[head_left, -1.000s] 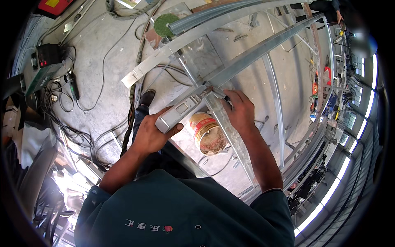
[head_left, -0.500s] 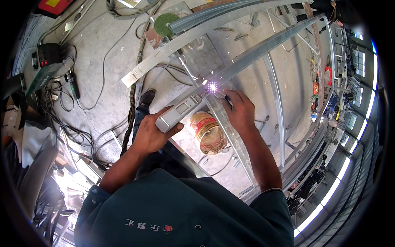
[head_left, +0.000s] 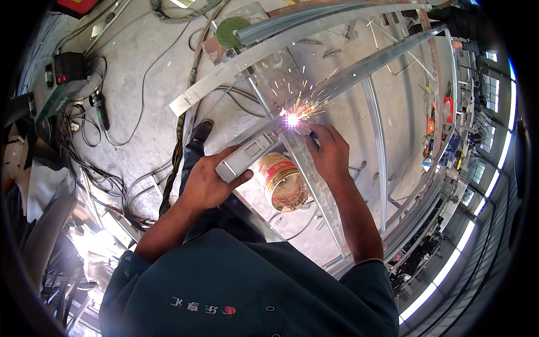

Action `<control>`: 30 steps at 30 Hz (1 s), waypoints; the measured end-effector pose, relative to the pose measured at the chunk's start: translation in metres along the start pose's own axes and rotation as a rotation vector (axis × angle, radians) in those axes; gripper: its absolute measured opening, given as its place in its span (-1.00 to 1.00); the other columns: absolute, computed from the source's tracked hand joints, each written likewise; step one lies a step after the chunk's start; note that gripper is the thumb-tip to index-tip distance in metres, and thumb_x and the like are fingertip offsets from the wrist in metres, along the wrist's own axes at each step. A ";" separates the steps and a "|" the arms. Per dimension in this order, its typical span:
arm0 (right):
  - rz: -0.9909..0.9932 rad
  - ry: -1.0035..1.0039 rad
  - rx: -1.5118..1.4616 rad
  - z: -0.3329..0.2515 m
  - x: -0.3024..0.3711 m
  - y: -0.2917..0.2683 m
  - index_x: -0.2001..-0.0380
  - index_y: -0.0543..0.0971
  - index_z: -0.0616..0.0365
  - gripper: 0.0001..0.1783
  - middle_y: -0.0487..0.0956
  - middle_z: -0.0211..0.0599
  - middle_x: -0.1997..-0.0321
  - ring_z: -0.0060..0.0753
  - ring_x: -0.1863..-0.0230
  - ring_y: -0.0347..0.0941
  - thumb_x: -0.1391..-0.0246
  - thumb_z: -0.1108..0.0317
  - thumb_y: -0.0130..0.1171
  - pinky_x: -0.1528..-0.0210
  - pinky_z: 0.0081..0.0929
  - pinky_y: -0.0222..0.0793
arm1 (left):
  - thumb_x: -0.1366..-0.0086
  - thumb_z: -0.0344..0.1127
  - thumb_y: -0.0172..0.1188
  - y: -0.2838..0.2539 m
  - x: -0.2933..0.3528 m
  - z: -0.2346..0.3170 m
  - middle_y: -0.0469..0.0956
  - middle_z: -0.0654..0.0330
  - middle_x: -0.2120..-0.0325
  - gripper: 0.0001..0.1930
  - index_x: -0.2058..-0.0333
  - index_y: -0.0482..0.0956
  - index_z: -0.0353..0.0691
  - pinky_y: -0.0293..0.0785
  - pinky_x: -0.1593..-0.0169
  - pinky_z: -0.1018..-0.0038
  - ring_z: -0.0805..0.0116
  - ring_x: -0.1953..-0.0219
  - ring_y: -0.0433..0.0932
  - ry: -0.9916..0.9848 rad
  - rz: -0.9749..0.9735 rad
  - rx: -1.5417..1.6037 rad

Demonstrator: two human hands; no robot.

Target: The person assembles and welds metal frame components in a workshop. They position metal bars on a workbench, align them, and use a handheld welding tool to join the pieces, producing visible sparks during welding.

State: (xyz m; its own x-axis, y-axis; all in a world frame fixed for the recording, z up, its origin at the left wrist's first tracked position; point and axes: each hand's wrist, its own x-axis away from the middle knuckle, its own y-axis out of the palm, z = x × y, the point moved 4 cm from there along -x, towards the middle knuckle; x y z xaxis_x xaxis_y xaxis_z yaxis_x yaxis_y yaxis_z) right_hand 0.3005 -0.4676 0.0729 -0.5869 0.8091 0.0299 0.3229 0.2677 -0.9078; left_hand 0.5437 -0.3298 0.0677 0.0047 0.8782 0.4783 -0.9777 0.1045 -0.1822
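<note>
My left hand [head_left: 209, 178] is wrapped round a silver box-shaped tool [head_left: 247, 159] with a rectangular recess, its narrow far end pointing at a bright violet-white glow on the metal frame [head_left: 317, 194]. Orange sparks [head_left: 306, 104] spray up and to the right from the glow, where several bars meet. Close by on the right, my right hand [head_left: 331, 150] has its thumb and fingers pinched together beside the joint. Something small and dark shows at those fingertips, too small to name. Glare hides the joint itself.
A stained bucket [head_left: 279, 171] stands on the floor under the frame. Long metal bars [head_left: 303, 36] and a green disc [head_left: 231, 32] lie beyond. Cables [head_left: 115, 188], a dark box with red lights [head_left: 69, 70] and a handheld power tool [head_left: 100, 112] are at left.
A fan of orange sparks now bursts from the glow, where only a few specks showed before. Both hands stay almost in place at the joint.
</note>
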 end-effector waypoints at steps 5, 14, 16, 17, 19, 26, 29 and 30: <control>-0.003 0.006 -0.022 0.000 0.000 0.001 0.11 0.61 0.20 -0.65 0.62 -0.17 0.20 -0.20 0.30 0.62 0.03 0.52 0.39 0.26 -0.36 0.54 | -0.20 -0.08 0.39 0.000 0.002 -0.002 0.62 -0.21 0.15 -0.40 -0.15 0.51 -0.24 0.52 -0.05 0.22 -0.16 0.03 0.59 0.018 0.004 0.001; -0.005 0.031 -0.011 0.002 0.000 0.002 0.14 0.61 0.20 -0.66 0.62 -0.15 0.20 -0.18 0.29 0.62 0.04 0.53 0.39 0.25 -0.32 0.55 | -0.15 -0.12 0.42 -0.001 0.008 0.000 0.64 -0.16 0.18 -0.38 -0.15 0.51 -0.23 0.56 0.02 0.23 -0.13 0.10 0.63 0.032 0.021 -0.030; -0.010 0.044 -0.040 0.001 0.002 0.002 0.13 0.62 0.19 -0.66 0.62 -0.15 0.20 -0.15 0.28 0.62 0.04 0.52 0.39 0.24 -0.31 0.55 | -0.13 -0.14 0.43 -0.004 0.019 -0.001 0.65 -0.13 0.19 -0.37 -0.17 0.50 -0.20 0.57 0.04 0.22 -0.12 0.11 0.63 -0.007 0.007 -0.078; 0.001 0.013 -0.004 -0.001 0.003 0.004 0.12 0.62 0.19 -0.65 0.62 -0.15 0.21 -0.12 0.28 0.62 0.05 0.52 0.39 0.24 -0.30 0.55 | -0.12 -0.18 0.44 -0.007 0.024 -0.001 0.65 -0.11 0.19 -0.36 -0.18 0.48 -0.18 0.57 0.05 0.21 -0.12 0.13 0.64 -0.008 0.006 -0.013; 0.015 -0.003 0.009 -0.002 -0.002 0.004 0.12 0.62 0.18 -0.65 0.62 -0.15 0.22 -0.12 0.28 0.62 0.05 0.51 0.40 0.24 -0.29 0.55 | -0.13 -0.19 0.44 -0.009 0.029 -0.002 0.65 -0.10 0.20 -0.37 -0.17 0.49 -0.18 0.57 0.06 0.21 -0.13 0.14 0.64 0.019 0.049 0.037; -0.066 0.048 0.022 -0.006 -0.004 0.000 0.14 0.62 0.17 -0.65 0.62 -0.19 0.28 -0.12 0.32 0.61 0.04 0.39 0.44 0.28 -0.26 0.53 | -0.18 -0.15 0.43 -0.019 0.036 -0.004 0.66 -0.08 0.21 -0.40 -0.16 0.50 -0.21 0.56 0.04 0.27 -0.06 0.13 0.67 0.051 0.157 0.015; -0.169 0.142 0.199 -0.007 -0.006 -0.002 0.13 0.62 0.16 -0.62 0.62 -0.21 0.32 -0.14 0.34 0.61 0.04 0.32 0.45 0.29 -0.26 0.53 | -0.18 -0.15 0.43 -0.020 0.038 -0.009 0.67 -0.08 0.22 -0.40 -0.16 0.50 -0.21 0.56 0.05 0.27 -0.07 0.14 0.67 0.056 0.171 0.016; -0.206 0.179 0.285 -0.008 -0.007 -0.003 0.12 0.62 0.16 -0.61 0.62 -0.22 0.34 -0.15 0.35 0.61 0.03 0.30 0.45 0.29 -0.26 0.53 | -0.18 -0.14 0.43 -0.021 0.038 -0.010 0.67 -0.08 0.23 -0.39 -0.16 0.49 -0.21 0.57 0.06 0.27 -0.07 0.15 0.67 0.051 0.171 0.008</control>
State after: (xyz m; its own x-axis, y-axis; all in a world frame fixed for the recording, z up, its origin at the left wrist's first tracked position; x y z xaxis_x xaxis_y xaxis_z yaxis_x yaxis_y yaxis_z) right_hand 0.3096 -0.4699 0.0790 -0.4712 0.8387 0.2728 -0.0222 0.2980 -0.9543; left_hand 0.5663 -0.2942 0.0809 -0.1516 0.9053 0.3967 -0.9667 -0.0520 -0.2507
